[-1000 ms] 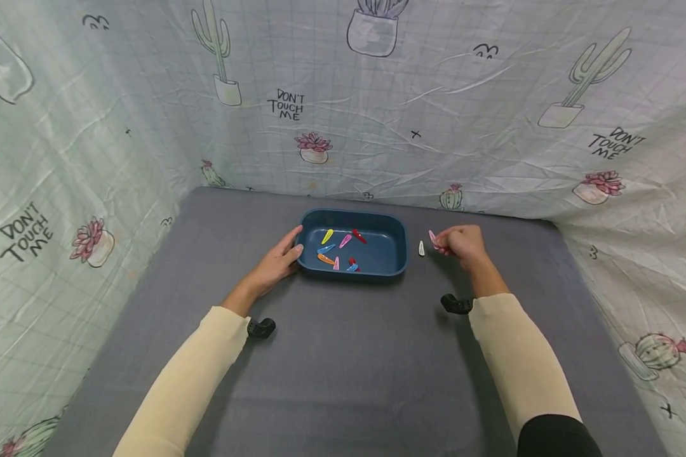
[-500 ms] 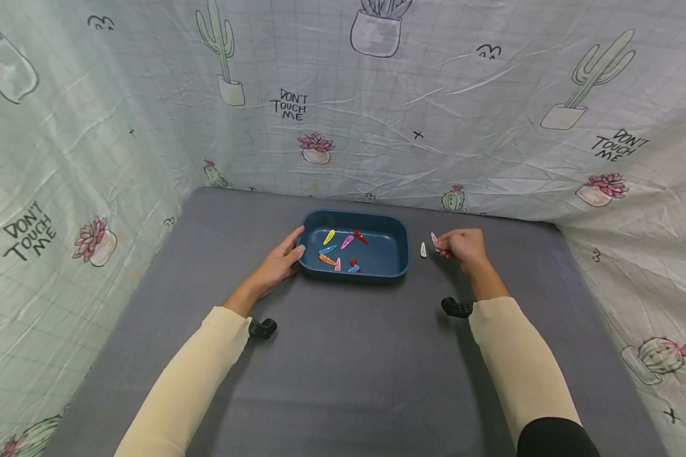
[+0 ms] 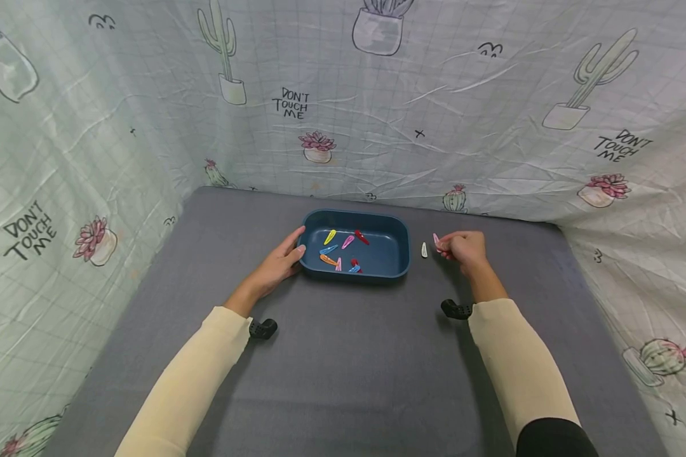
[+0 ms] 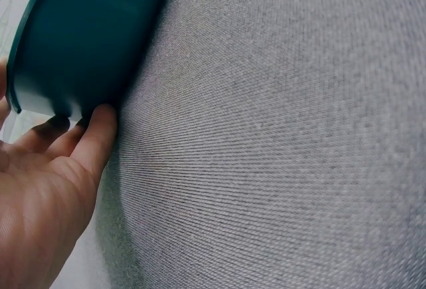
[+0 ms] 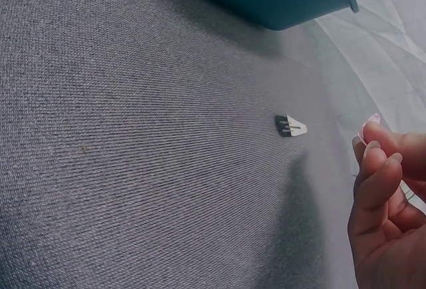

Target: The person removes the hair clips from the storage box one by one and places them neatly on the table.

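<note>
In the head view, my left hand [image 3: 272, 268] holds the left end of a dark blue rectangular tray [image 3: 402, 259]. Its thumb is at the rim; fingers [image 4: 98, 136] lie against the outer wall in the left wrist view. Right of the tray, my right hand [image 3: 463, 249] pinches a pink hair clip [image 3: 436, 239] between thumb and fingertips, raised above the table. The right wrist view shows only the edge of this pink clip [image 5: 371, 122]. Between tray and right hand, a white hair clip [image 3: 424, 250] lies on the table.
Inside the tray are several snap hair clips, including a yellow one [image 3: 329, 237], an orange one [image 3: 328, 259] and a red one [image 3: 362, 237]. A grey cloth covers the table [image 3: 349, 362]. Cactus-print curtains [image 3: 377, 101] hang behind and at both sides.
My right hand, still pinching the pink hair clip, has come slightly nearer the front. The left hand and the tray keep their place; the head view has shifted a little.
</note>
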Demonstrator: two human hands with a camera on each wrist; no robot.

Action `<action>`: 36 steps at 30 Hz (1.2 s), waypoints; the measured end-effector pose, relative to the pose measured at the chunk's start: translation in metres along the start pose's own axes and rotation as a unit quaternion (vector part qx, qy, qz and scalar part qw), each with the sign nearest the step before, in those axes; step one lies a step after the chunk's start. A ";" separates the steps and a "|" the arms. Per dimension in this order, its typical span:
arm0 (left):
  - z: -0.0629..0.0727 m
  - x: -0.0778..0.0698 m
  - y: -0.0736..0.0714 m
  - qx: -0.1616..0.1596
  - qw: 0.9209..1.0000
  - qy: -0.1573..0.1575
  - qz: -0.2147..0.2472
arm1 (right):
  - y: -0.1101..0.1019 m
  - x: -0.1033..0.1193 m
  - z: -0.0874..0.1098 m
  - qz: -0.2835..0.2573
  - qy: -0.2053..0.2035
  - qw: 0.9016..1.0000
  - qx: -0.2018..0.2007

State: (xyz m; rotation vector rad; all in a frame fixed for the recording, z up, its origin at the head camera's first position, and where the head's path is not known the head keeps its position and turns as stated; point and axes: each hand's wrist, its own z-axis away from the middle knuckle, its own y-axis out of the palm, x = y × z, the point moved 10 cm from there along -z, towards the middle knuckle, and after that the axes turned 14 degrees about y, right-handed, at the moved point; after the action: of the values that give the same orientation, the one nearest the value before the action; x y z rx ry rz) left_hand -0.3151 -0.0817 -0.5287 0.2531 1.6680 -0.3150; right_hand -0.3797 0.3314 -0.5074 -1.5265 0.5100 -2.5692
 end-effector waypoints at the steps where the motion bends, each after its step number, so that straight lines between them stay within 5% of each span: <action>1: 0.000 0.000 0.000 0.000 1.000 0.000 -0.001 | 0.000 -0.001 0.000 0.000 0.001 1.000 -0.003; 36: -0.001 0.001 -0.003 -0.005 1.000 -0.005 -0.012 | 0.001 -0.012 -0.009 -0.019 0.007 0.999 -0.025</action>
State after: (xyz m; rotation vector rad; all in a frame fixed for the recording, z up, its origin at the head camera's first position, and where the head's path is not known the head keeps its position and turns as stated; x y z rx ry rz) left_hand -0.3168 -0.0840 -0.5298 0.2227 1.6633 -0.3254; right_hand -0.3815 0.3361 -0.5216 -1.5497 0.5560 -2.6178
